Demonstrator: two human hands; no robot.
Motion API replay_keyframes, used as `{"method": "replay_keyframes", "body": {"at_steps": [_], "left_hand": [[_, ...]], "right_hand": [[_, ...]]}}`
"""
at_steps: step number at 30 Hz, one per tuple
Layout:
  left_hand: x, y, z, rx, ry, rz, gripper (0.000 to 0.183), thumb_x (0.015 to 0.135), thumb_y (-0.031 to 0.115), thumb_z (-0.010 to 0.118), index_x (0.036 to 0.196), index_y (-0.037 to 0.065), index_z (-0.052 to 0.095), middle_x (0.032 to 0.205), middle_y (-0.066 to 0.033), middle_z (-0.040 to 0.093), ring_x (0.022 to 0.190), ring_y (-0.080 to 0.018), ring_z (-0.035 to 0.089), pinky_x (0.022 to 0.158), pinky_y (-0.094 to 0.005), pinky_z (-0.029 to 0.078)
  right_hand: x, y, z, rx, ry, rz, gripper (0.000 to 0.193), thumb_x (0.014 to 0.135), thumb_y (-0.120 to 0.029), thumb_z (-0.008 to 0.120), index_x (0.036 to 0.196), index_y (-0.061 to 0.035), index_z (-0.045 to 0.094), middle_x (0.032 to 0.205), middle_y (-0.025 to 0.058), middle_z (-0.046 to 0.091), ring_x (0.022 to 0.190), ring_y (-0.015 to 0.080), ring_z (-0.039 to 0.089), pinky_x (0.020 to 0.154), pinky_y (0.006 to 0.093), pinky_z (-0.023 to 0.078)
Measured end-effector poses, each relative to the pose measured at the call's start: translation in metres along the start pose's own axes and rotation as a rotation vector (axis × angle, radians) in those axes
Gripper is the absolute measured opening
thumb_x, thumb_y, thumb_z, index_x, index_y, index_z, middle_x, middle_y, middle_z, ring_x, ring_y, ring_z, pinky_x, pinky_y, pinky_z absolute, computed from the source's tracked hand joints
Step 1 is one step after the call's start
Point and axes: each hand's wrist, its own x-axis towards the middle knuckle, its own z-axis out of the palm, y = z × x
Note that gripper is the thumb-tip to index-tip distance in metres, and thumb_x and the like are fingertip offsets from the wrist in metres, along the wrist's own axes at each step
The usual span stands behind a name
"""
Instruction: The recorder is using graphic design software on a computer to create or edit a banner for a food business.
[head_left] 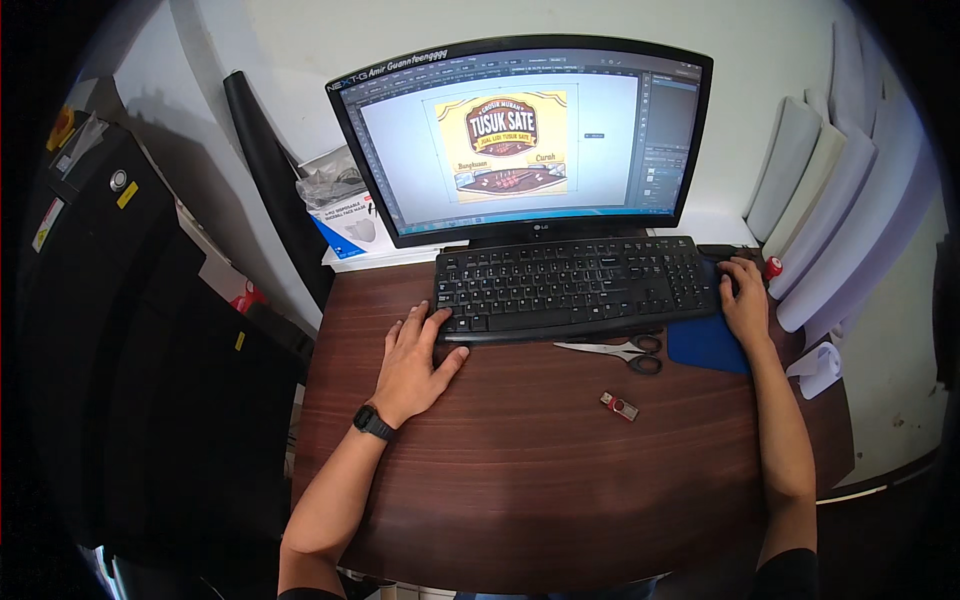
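My left hand (408, 366) lies with its fingers spread at the lower left corner of a black keyboard (560, 287). Its fingertips touch the corner keys and the thumb rests on the table below the edge. A black digital watch (373, 422) is on that wrist. My right hand (744, 303) curls over a dark computer mouse, mostly hidden under it, on a blue mouse pad (705, 343). Behind the keyboard stands a black monitor (388, 190). Its screen (400, 150) displays a yellow and brown label design inside a selection box in an image editor.
Scissors (625, 350) with black handles lie below the keyboard, and a red USB stick (619, 406) nearer me. Rolls of white sheet material (835, 220) lean at the right, by a red-topped object (772, 267). A large black machine (170, 330) stands left of the brown table (560, 480).
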Motion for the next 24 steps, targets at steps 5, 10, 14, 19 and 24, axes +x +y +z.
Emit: {"method": "replay_keyframes", "body": {"at_steps": [5,10,14,19,24], "left_hand": [[-0.0003,0.0010,-0.0008,-0.006,-0.001,-0.004,0.065,0.098,0.042,0.065,0.150,0.008,0.047,0.158,-0.0295,0.039,0.146,-0.0444,0.040,0.122,-0.0541,0.026],[-0.0001,0.0020,-0.0004,-0.002,-0.004,-0.006,0.064,0.098,0.041,0.065,0.150,0.008,0.047,0.158,-0.0296,0.039,0.146,-0.0442,0.039,0.122,-0.0535,0.026],[-0.0001,0.0021,-0.0012,-0.001,0.002,-0.004,0.064,0.098,0.041,0.066,0.150,0.009,0.047,0.158,-0.0297,0.038,0.146,-0.0442,0.039,0.122,-0.0533,0.026],[-0.0001,0.0020,-0.0008,0.002,0.005,-0.011,0.065,0.098,0.042,0.066,0.151,0.009,0.047,0.158,-0.0293,0.039,0.146,-0.0444,0.039,0.122,-0.0530,0.027],[0.0000,0.0009,-0.0008,-0.001,0.012,0.005,0.064,0.098,0.042,0.066,0.150,0.010,0.047,0.158,-0.0290,0.039,0.145,-0.0451,0.039,0.122,-0.0529,0.027]], "right_hand": [[-0.0005,-0.0004,0.0003,0.010,-0.004,0.018,0.024,0.094,-0.011,0.063,0.115,-0.0047,0.072,0.128,0.0158,0.065,0.120,0.0363,0.062,0.102,0.0430,0.050],[-0.0013,-0.0010,-0.0007,0.017,-0.007,0.025,0.024,0.094,-0.011,0.063,0.116,-0.0051,0.072,0.128,0.0163,0.065,0.120,0.0368,0.062,0.102,0.0429,0.050],[-0.0002,-0.0035,-0.0024,0.024,-0.010,0.031,0.024,0.094,-0.010,0.063,0.116,-0.0045,0.072,0.128,0.0171,0.065,0.119,0.0375,0.062,0.101,0.0432,0.051],[0.0006,-0.0012,-0.0002,0.020,0.003,0.002,0.024,0.094,-0.009,0.063,0.116,-0.0037,0.072,0.127,0.0178,0.065,0.118,0.0375,0.062,0.101,0.0431,0.051],[0.0002,0.0004,0.0001,0.037,0.005,-0.003,0.025,0.093,-0.009,0.063,0.116,-0.0034,0.071,0.127,0.0180,0.064,0.118,0.0376,0.063,0.101,0.0427,0.051]]}}
